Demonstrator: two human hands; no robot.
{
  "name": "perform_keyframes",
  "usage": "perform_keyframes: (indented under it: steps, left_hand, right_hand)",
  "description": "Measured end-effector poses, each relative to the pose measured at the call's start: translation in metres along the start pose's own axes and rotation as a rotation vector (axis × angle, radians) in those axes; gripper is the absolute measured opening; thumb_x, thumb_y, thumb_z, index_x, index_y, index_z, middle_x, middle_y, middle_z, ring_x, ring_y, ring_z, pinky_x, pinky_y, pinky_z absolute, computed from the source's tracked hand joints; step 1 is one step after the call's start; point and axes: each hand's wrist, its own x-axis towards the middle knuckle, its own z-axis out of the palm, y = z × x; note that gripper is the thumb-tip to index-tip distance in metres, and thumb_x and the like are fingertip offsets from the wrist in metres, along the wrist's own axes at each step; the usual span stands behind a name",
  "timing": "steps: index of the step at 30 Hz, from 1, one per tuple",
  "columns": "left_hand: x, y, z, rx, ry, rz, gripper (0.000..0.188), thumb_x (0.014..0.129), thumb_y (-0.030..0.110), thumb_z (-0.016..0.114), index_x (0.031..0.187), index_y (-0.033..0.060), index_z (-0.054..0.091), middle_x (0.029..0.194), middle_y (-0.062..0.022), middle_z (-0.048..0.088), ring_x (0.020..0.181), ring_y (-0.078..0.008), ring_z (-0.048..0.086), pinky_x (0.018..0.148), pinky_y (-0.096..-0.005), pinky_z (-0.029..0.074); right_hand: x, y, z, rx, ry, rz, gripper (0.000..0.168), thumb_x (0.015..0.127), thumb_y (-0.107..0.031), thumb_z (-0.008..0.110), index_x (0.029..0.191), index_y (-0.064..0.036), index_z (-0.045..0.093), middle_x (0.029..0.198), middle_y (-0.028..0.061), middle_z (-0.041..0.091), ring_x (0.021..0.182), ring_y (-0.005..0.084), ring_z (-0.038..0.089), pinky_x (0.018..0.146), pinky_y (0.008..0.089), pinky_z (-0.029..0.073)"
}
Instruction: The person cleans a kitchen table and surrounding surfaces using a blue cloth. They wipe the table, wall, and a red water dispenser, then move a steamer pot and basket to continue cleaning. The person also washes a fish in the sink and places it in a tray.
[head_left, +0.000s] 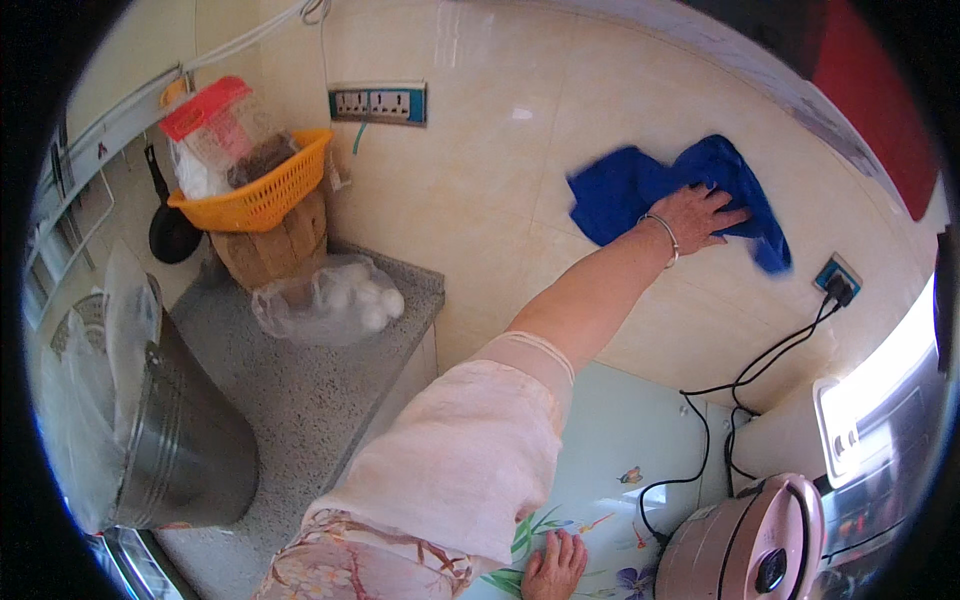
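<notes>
My left hand (697, 217), with a bracelet at the wrist, presses a blue cloth (626, 187) against the tiled wall (480, 180). Its fingers spread over the cloth, whose edges hang loose on both sides and look slightly blurred. My left arm in a pale sleeve crosses the middle of the view. Low in the picture, my right hand (555, 566) rests on a pale glass-like surface (637, 420) printed with flowers, with nothing seen in it. The wrist of this hand is out of view. A pink rice cooker (720, 540) stands to its right.
Black cords run from a wall socket (838, 281) at right. A speckled counter (300, 390) at left bears a metal bucket (195, 442), a plastic bag of white round things (337, 300) and an orange basket (259, 202) on a wooden container. A black pan (174, 232) hangs behind.
</notes>
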Motion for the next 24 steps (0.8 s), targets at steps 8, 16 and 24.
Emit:
perform_keyframes:
  steps: [8, 16, 24]
  left_hand:
    - [-0.119, -0.091, -0.032, 0.431, 0.446, -0.679, 0.05, 0.079, 0.041, 0.052, 0.123, 0.0182, 0.048, 0.125, -0.0148, 0.042, 0.117, -0.0396, 0.035, 0.093, -0.0579, 0.027]
    - [-0.35, -0.004, 0.134, -0.304, 0.252, -1.623, 0.067, 0.087, 0.039, 0.044, 0.13, -0.0092, 0.027, 0.135, -0.0328, 0.022, 0.127, -0.0468, 0.017, 0.105, -0.047, 0.019]
    - [-0.253, -0.037, 0.057, -0.785, 0.915, -1.403, 0.065, 0.08, 0.026, 0.057, 0.126, -0.011, 0.029, 0.128, -0.0282, 0.036, 0.123, -0.0361, 0.032, 0.103, -0.0383, 0.024]
  right_hand:
    - [0.009, -0.008, -0.008, 0.041, 0.02, 0.042, 0.037, 0.076, -0.01, 0.054, 0.112, -0.004, 0.052, 0.117, 0.0148, 0.05, 0.111, 0.0356, 0.043, 0.095, 0.0454, 0.034]
    - [0.002, 0.003, 0.015, -0.014, -0.083, 0.048, 0.035, 0.073, -0.012, 0.056, 0.107, -0.005, 0.054, 0.114, 0.0132, 0.049, 0.112, 0.037, 0.041, 0.096, 0.0493, 0.03]
    - [0.007, -0.003, 0.006, 0.028, -0.095, 0.087, 0.038, 0.072, -0.01, 0.054, 0.109, -0.004, 0.052, 0.118, 0.0145, 0.046, 0.116, 0.0381, 0.036, 0.098, 0.0493, 0.028]
